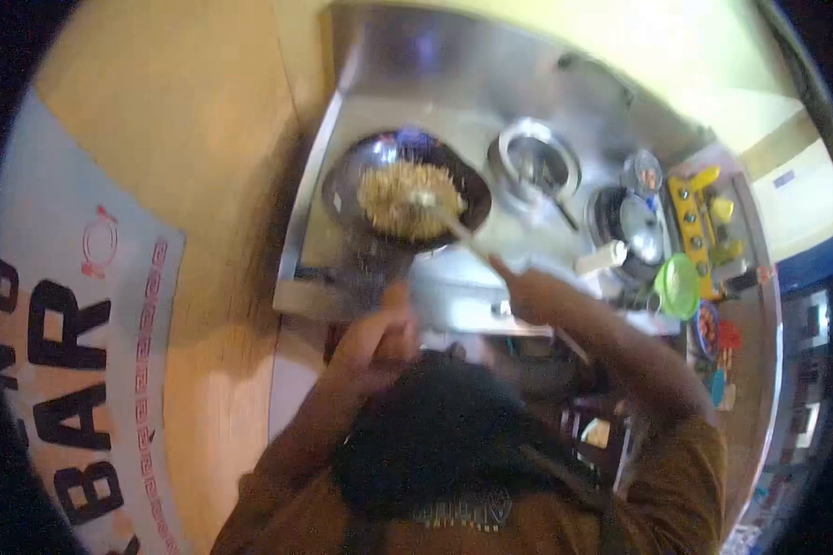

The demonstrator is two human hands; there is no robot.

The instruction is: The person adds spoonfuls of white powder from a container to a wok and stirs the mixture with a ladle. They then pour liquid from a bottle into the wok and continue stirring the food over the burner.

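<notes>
My right hand [532, 294] is wrapped round the long handle of a ladle [463, 233]. The ladle's bowl rests in a heap of light brown food, perhaps noodles or rice [400, 190], inside a dark wok [473, 190] at the left of the steel cooktop. My left hand [389, 335] is blurred near the cooktop's front edge, below the wok. Its fingers look bent, and whether it holds anything is too smeared to tell.
Right of the wok stands a round metal pot [572, 166]. Farther right are a pan with a shiny lid [640, 231], a green bowl [677, 287], a yellow rack [690, 231] and a bowl of reddish food [708, 328]. A lettered banner [111, 277] hangs at the left.
</notes>
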